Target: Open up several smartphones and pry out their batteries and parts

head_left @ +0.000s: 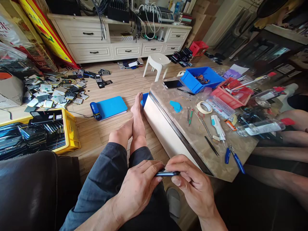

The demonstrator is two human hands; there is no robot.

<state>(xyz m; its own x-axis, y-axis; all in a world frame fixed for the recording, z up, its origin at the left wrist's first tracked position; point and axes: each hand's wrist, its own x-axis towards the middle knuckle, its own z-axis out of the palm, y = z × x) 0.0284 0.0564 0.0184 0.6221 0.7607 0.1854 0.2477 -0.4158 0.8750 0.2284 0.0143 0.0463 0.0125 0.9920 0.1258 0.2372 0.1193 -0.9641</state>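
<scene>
A dark, thin smartphone (167, 174) is held nearly edge-on above my lap, so its faces are mostly hidden. My left hand (137, 182) is closed round its left end, thumb along the near edge. At the other end, my right hand (196, 184) grips the phone with curled fingers above and the thumb close below. Whether anything small sits under the right fingertips I cannot make out. To the right of my hands is the low table (166, 99), with black tweezers (211, 146), blue-handled pliers (234, 157) and a white-and-teal electric screwdriver (218, 126) on it.
Tape (204, 107), a blue bin (202, 78), a red basket (232, 93) and bottles (261, 127) crowd the table. Another person's legs (284, 157) are at the right. Left lie a yellow crate (72, 131) of phones, heaped parts (55, 93) and a blue mat (113, 107). A white stool (157, 62) stands ahead.
</scene>
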